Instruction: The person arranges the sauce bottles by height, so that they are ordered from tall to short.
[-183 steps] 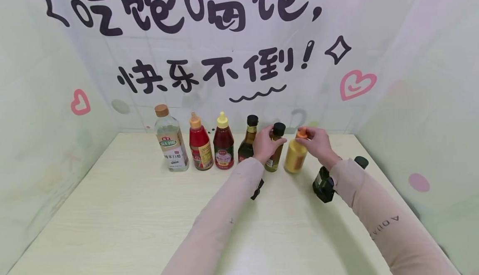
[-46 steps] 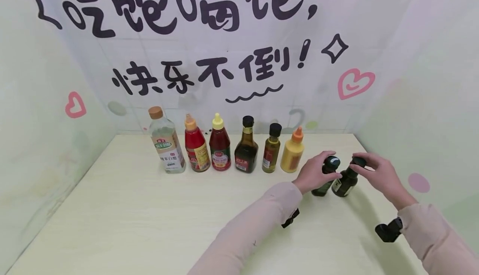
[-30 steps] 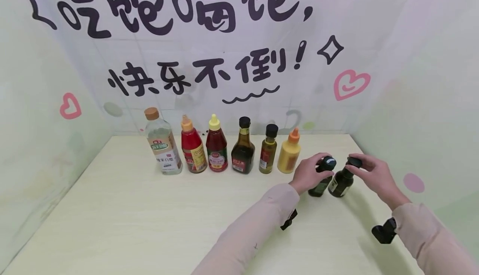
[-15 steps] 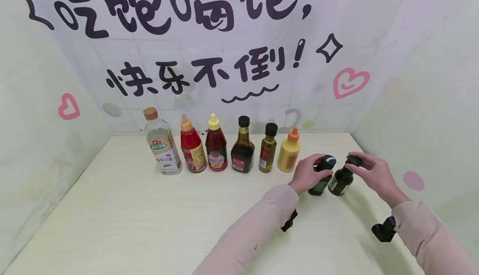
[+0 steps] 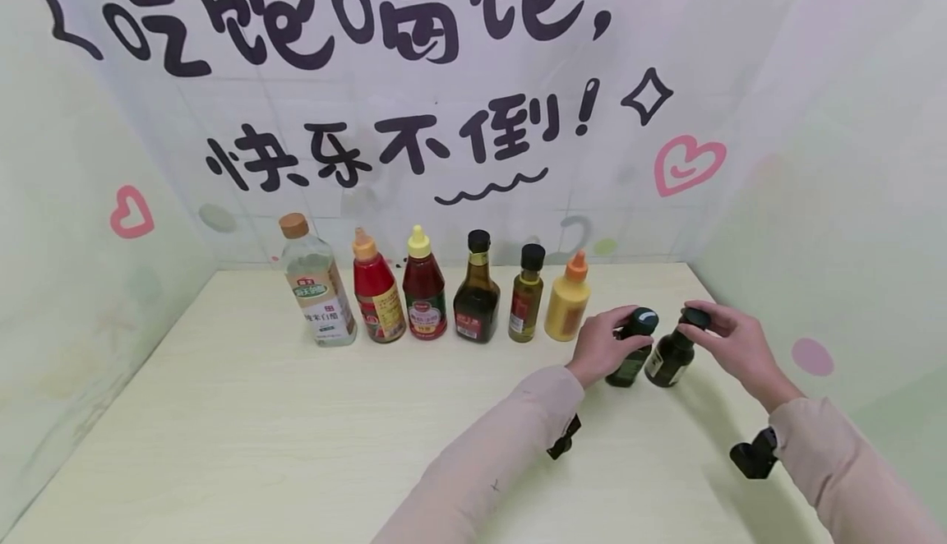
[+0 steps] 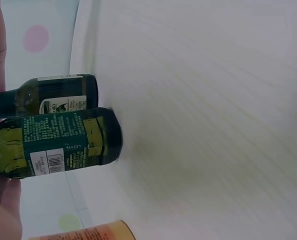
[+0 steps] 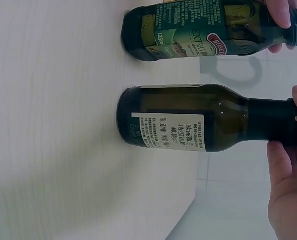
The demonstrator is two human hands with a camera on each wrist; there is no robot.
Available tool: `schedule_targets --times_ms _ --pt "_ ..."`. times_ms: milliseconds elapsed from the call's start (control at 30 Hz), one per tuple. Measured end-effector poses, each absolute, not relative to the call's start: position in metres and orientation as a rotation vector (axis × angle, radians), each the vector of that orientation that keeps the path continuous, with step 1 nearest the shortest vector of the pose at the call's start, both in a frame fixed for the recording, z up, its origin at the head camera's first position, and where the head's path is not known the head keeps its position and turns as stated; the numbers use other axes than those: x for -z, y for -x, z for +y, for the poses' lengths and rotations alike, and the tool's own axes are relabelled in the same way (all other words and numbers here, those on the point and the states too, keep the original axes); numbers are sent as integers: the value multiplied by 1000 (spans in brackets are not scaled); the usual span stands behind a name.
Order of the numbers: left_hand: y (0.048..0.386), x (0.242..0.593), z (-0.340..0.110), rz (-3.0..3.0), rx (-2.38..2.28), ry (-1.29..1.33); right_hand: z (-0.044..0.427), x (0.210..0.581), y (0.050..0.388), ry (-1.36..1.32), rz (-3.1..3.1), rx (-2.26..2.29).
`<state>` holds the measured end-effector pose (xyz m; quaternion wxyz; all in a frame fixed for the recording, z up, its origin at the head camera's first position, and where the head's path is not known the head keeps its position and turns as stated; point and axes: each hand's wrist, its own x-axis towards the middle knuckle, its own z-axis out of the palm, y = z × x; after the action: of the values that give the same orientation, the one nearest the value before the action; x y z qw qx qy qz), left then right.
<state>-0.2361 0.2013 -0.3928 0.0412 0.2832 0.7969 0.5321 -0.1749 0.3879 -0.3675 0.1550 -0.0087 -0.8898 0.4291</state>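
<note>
In the head view, my left hand (image 5: 598, 345) grips the neck of a square green olive oil bottle (image 5: 629, 363), whose Borges label (image 7: 193, 42) faces the right wrist camera. My right hand (image 5: 746, 353) pinches the black-capped neck of a round dark olive oil bottle (image 5: 668, 361) with a white label. Both bottles stand close side by side on the right part of the table, bases at the tabletop. A narrow gap between them shows in the right wrist view. Some left-hand fingers are hidden behind the square bottle.
A back row on the pale wooden table (image 5: 296, 429) holds a vinegar bottle (image 5: 318, 289), two red sauce bottles (image 5: 379, 301), a dark sauce bottle (image 5: 477, 301), a slim oil bottle (image 5: 526, 306) and a yellow squeeze bottle (image 5: 568, 306). Printed cloth walls enclose the table.
Six seconds ago my hands were at the slim oil bottle and the yellow bottle; both have moved right to the two dark bottles. Over the last second, the grips stay the same.
</note>
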Motion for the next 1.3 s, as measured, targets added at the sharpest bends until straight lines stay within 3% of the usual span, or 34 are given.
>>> schedule_targets --times_ms 1300 --pt "285 386 201 2562 -1779 -841 389 366 174 41 -2601 -1194"
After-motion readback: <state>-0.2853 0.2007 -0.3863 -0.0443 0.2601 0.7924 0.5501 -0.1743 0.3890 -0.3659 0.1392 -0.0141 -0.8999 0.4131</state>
